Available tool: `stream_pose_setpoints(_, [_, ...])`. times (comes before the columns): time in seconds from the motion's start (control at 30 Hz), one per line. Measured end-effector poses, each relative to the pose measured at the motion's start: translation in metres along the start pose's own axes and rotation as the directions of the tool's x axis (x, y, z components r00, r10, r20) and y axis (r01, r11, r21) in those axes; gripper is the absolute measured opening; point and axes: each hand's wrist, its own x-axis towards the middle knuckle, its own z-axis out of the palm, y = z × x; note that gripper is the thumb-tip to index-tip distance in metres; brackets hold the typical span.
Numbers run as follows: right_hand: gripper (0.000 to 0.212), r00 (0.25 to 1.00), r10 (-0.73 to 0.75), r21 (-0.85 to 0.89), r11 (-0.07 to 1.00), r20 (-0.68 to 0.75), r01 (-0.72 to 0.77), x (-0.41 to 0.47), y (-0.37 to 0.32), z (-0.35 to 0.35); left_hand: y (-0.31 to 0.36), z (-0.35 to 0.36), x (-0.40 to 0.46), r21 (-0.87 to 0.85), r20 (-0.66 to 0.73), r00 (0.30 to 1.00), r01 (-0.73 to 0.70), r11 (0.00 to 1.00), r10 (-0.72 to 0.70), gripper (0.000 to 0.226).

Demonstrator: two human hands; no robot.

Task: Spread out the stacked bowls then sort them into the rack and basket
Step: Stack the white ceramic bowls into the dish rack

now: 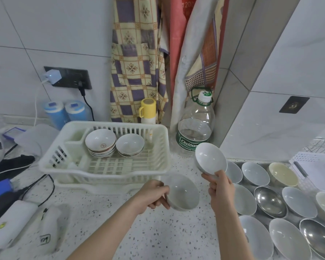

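My left hand (pixel 154 196) grips the rim of a white bowl (pixel 183 193) just above the counter, in front of the white plastic basket (pixel 158 171). My right hand (pixel 220 186) holds a second white bowl (pixel 211 158) higher up, tilted with its opening toward me. Inside the basket stand a stack of patterned bowls (pixel 100 142) and a second short stack of bowls (pixel 129 144). To the right, several white, cream and steel bowls (pixel 270 201) are spread out on the counter.
A large clear water bottle (pixel 196 126) stands behind my right hand. A yellow-capped bottle (pixel 148 111) sits behind the basket. Cables, chargers and a blue box (pixel 0 188) crowd the left counter. A wire rack corner (pixel 319 145) and a notebook (pixel 315 169) are at far right.
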Motion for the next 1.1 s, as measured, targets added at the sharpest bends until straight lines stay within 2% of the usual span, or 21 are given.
stream_pose_setpoints(0.1, [0.017, 0.999, -0.031, 0.020, 0.999, 0.011, 0.030, -0.009, -0.004, 0.015, 0.005, -0.024, -0.013, -0.012, -0.014, 0.999, -0.047, 0.999, 0.047, 0.024])
stream_pose_setpoints(0.23, [0.010, 0.997, -0.049, 0.003, 0.999, 0.062, 0.049, -0.019, -0.006, 0.040, 0.010, -0.062, -0.027, -0.086, -0.072, 0.992, -0.107, 0.991, 0.101, 0.030])
stream_pose_setpoints(0.37, [0.013, 0.992, -0.041, -0.018, 0.999, 0.117, 0.044, -0.028, 0.000, 0.066, 0.008, -0.099, -0.037, -0.184, -0.179, 0.977, -0.145, 0.972, 0.112, 0.025])
stream_pose_setpoints(0.57, [0.012, 0.976, -0.049, -0.179, 0.980, 0.210, 0.087, -0.036, 0.020, 0.104, -0.006, -0.143, -0.046, -0.314, -0.351, 0.934, -0.192, 0.930, 0.074, 0.025])
stream_pose_setpoints(0.87, [0.017, 0.959, -0.025, -0.454, 0.877, 0.283, 0.157, -0.031, 0.052, 0.159, -0.012, -0.201, -0.048, -0.473, -0.404, 0.912, -0.270, 0.839, 0.066, 0.028])
stream_pose_setpoints(1.0, [0.022, 0.951, -0.149, -0.547, 0.789, 0.271, 0.280, -0.029, 0.071, 0.182, -0.008, -0.218, -0.039, -0.506, -0.433, 0.896, -0.331, 0.796, 0.097, 0.030])
stream_pose_setpoints(1.1, [0.023, 0.934, -0.207, -0.534, 0.775, 0.290, 0.337, -0.026, 0.085, 0.196, -0.004, -0.228, -0.029, -0.522, -0.458, 0.882, -0.370, 0.769, 0.114, 0.027])
